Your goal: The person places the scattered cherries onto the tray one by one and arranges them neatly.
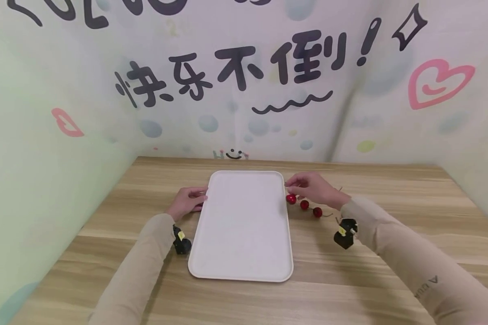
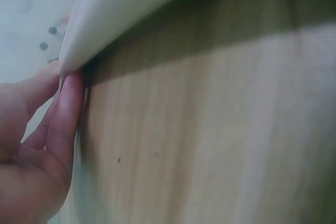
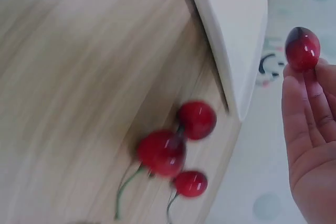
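Note:
A white rectangular tray (image 1: 244, 225) lies lengthwise in the middle of the table. At its left long side my left hand (image 1: 189, 201) pinches the rim between thumb and fingers; the left wrist view shows the fingertips (image 2: 71, 90) right at the tray's edge (image 2: 121, 14). My right hand (image 1: 313, 187) is beside the tray's upper right side. In the right wrist view that hand (image 3: 315, 129) holds a glossy dark-red cherry (image 3: 303, 49) at its fingertips. Several red cherries lie close together below it, among them a large one (image 3: 163, 153) with a green stem.
The wood-grain table (image 1: 374, 280) reaches back to a printed cloth (image 1: 236, 131) with dark lettering and pink hearts. Black wrist cameras (image 1: 345, 233) hang under both sleeves. Loose cherries (image 1: 317, 212) with thin stems lie just right of the tray.

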`<action>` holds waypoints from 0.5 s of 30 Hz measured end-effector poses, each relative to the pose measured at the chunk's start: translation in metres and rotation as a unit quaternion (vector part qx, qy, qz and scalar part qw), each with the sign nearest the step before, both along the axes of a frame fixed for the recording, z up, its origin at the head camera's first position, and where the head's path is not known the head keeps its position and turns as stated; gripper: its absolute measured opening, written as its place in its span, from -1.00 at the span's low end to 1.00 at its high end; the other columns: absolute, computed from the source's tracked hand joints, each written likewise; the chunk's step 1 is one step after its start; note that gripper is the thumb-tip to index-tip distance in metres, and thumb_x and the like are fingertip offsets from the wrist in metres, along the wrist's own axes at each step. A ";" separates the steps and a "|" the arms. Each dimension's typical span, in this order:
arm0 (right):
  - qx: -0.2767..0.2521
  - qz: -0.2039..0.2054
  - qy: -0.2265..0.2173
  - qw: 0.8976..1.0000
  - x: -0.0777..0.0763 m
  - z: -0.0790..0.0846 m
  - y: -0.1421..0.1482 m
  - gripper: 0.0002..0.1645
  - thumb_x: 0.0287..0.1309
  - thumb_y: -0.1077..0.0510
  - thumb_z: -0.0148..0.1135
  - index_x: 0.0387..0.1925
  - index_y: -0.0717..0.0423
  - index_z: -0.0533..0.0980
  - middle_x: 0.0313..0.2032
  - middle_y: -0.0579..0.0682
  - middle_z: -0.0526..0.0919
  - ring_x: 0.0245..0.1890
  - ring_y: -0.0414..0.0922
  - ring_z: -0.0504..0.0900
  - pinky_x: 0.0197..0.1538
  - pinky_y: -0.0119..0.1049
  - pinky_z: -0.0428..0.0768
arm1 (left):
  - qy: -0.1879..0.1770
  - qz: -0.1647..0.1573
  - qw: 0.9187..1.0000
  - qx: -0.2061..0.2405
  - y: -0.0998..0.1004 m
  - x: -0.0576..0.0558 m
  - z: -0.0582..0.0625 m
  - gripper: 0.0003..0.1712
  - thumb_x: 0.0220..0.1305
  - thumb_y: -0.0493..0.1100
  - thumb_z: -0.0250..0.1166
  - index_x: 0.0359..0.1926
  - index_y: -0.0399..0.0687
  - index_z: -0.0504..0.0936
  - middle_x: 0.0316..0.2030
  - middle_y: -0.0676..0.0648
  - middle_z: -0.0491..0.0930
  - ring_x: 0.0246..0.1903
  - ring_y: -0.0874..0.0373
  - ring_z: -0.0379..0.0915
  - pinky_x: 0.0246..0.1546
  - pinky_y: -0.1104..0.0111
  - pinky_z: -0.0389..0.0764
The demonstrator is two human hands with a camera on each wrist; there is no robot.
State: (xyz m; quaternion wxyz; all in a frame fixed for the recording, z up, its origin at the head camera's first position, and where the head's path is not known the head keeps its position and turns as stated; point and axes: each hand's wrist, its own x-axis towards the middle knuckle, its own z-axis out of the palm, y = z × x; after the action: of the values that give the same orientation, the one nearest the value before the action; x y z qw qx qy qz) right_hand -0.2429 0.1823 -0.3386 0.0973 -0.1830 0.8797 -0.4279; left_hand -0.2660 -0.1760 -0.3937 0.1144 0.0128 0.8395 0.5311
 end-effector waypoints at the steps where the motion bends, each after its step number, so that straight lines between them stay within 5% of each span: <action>1: 0.001 0.004 -0.002 1.000 -0.001 0.000 -0.006 -0.70 0.16 0.21 0.13 -0.09 0.31 0.49 -0.27 0.08 0.58 -0.35 -0.10 0.57 -0.27 -0.26 0.63 | 0.001 0.000 1.000 -0.001 0.000 0.000 0.000 -0.53 0.22 -0.30 0.15 0.17 -0.27 0.37 -0.11 -0.28 0.47 -0.40 0.27 0.49 -0.33 0.43 0.61; 15: -0.004 0.022 -0.004 1.000 -0.028 0.025 -0.079 -0.73 0.15 0.26 0.14 -0.10 0.28 0.50 -0.29 0.12 0.57 -0.35 -0.08 0.59 -0.17 -0.15 0.61 | 0.004 -0.001 1.000 -0.003 -0.001 0.000 -0.001 -0.53 0.22 -0.30 0.15 0.17 -0.26 0.37 -0.11 -0.28 0.47 -0.39 0.26 0.49 -0.33 0.44 0.61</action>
State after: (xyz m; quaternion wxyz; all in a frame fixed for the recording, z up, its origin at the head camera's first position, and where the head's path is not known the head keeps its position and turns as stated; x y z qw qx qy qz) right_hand -0.2709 0.1031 -0.3138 0.1088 -0.2010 0.8733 -0.4303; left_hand -0.2658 -0.1772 -0.3943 0.1117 0.0154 0.8414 0.5285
